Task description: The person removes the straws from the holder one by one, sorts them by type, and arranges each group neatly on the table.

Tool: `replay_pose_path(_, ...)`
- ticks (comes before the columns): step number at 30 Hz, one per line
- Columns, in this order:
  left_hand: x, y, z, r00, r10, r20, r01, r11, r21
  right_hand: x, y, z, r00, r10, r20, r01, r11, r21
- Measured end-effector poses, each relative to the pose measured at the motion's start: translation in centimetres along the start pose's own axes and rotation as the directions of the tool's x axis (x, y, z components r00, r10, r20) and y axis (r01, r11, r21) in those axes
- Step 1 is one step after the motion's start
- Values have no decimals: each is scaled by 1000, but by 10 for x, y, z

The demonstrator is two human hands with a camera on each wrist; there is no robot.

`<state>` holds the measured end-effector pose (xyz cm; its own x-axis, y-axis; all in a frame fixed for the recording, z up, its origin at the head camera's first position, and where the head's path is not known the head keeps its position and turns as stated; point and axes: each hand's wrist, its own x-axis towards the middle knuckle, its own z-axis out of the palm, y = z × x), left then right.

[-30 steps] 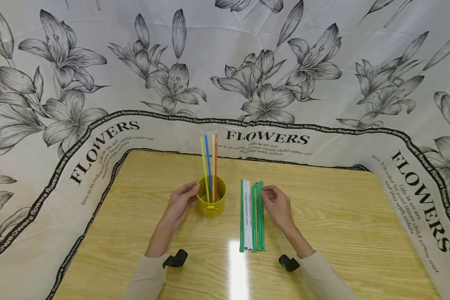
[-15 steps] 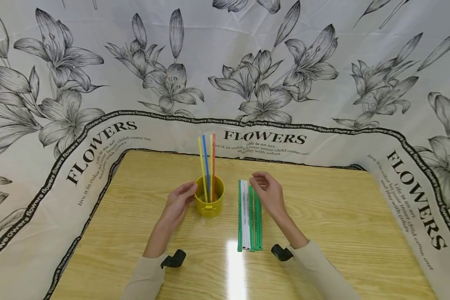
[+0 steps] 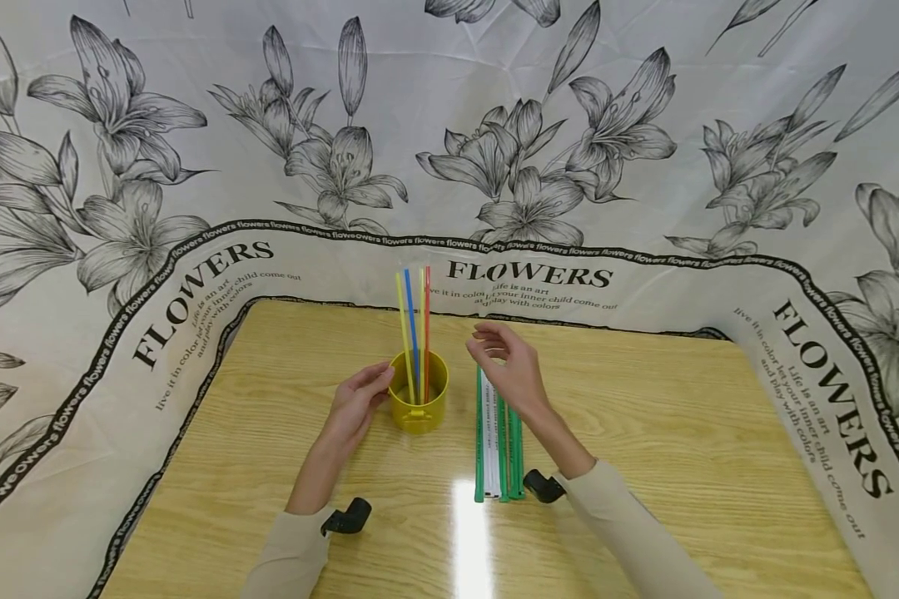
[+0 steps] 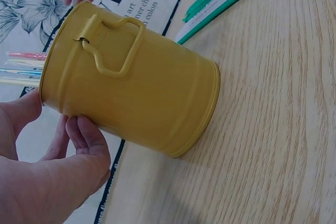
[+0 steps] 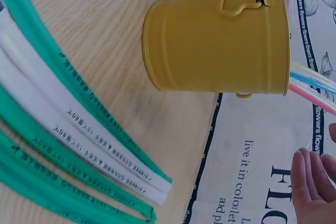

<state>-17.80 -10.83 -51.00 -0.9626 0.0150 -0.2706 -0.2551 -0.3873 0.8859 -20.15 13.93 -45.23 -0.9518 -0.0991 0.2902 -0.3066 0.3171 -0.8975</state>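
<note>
A yellow metal bucket [image 3: 418, 422] stands upright on the table, a wire handle on its side. Yellow, blue [image 3: 411, 320] and red straws lean out of its top. My left hand [image 3: 354, 408] holds the bucket's left side, its thumb by the rim and curled fingers [image 4: 90, 135] against the wall in the left wrist view. Right of the bucket lie several straws in green and white [image 3: 490, 441] paper wrappers, side by side. Over their far ends hovers my right hand [image 3: 515, 370], with loosely bent fingers and nothing between them.
The table [image 3: 644, 433] has a light wood grain and a bright reflection near its front. White cloth [image 3: 389, 200] printed with black lilies and lettering hangs around its back and both sides. A black camera mount [image 3: 347, 517] sits at each wrist.
My right hand has moved left and away from me, from beside the wrapped straws to over their far ends. The left hand stays at the bucket.
</note>
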Motion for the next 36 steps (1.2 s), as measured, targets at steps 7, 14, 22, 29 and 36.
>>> replay_pose_path(7, -1, 1, 1, 1000, -1, -3, 1, 1000, 6, 8, 3, 16, 999, -34, 42, 33, 999, 35)
replay_pose_path(14, 0, 1, 0, 1000, -5, -6, 5, 1000, -3, 13, 0, 33, 995, -36, 92, 35, 999, 15)
replay_pose_path(22, 1, 1, 0, 1000, 0, -2, 0, 1000, 5, 17, -5, 51, 995, -46, 91, 43, 999, 29)
replay_pose_path(29, 3, 0, -1, 1000, 6, -1, -6, 1000, 11, 23, 2, 61, 997, -41, 65, 41, 999, 4)
replay_pose_path(36, 2, 1, 0, 1000, -6, -9, 6, 1000, 4, 25, 4, 63, 998, -16, 54, 17, 1000, -19)
